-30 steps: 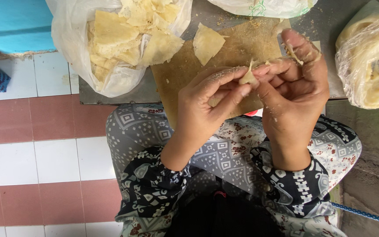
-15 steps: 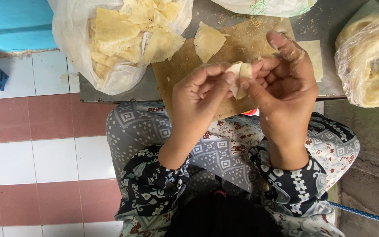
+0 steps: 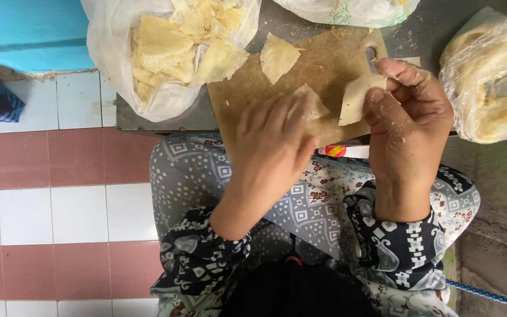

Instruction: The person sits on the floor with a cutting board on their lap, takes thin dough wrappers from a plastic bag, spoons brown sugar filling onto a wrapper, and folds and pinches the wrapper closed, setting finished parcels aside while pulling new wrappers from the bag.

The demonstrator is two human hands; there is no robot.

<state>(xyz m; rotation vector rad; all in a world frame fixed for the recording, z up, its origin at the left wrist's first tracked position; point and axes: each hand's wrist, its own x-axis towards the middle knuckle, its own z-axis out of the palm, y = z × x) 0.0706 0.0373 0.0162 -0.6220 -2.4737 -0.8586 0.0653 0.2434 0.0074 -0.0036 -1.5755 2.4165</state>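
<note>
Pale dough sheets, one per hand, held over the wooden board (image 3: 324, 70). Left hand (image 3: 271, 147) pinches a thin sheet (image 3: 312, 103); right hand (image 3: 409, 117) grips another sheet (image 3: 356, 100). Step: separating sheets. Next move needs gentle handling; they look tearable.

Hands have split apart: a second ago both were pinched together on one small folded dough piece above the cutting board (image 3: 300, 88). Now the left hand (image 3: 274, 144) has dropped lower, back of hand up, with a folded dough piece (image 3: 312, 101) at its fingertips. The right hand (image 3: 409, 114) has moved right and now pinches a flat, unfolded dough sheet (image 3: 356, 98) by its edge.
</note>
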